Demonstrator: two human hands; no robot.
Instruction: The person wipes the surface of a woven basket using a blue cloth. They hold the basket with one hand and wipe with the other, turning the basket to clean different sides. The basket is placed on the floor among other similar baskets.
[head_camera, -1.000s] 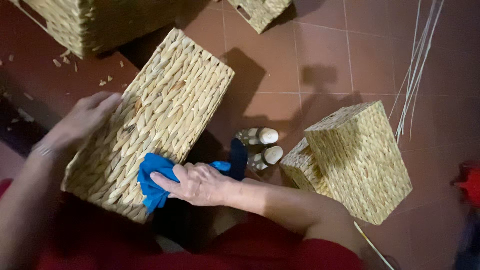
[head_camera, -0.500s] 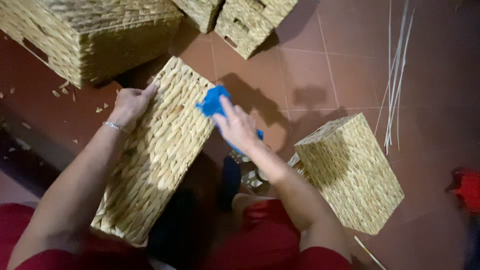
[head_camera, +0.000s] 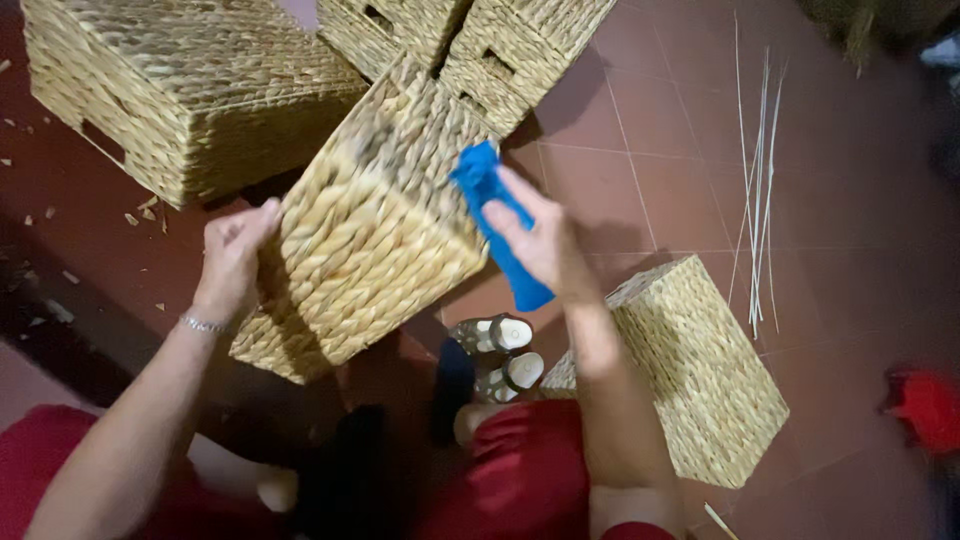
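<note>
A woven straw basket (head_camera: 375, 215) is held tilted above the floor in front of me. My left hand (head_camera: 235, 255) grips its left edge, with a thin bracelet on the wrist. My right hand (head_camera: 535, 235) presses a blue cloth (head_camera: 495, 220) against the basket's right side; the cloth hangs down below the palm. My red-clothed legs fill the bottom of the view.
A large woven basket (head_camera: 180, 95) lies at the upper left, two more (head_camera: 520, 45) at the top. A smaller woven box (head_camera: 690, 370) stands at my right. Thin straw stalks (head_camera: 760, 190) lie on the red tiled floor. Sandalled feet (head_camera: 500, 350) show below the basket. A red object (head_camera: 925, 405) sits far right.
The held basket has been turned and lifted, now showing a shorter face. My right hand with the blue cloth has slid from its near lower edge up to its far right side.
</note>
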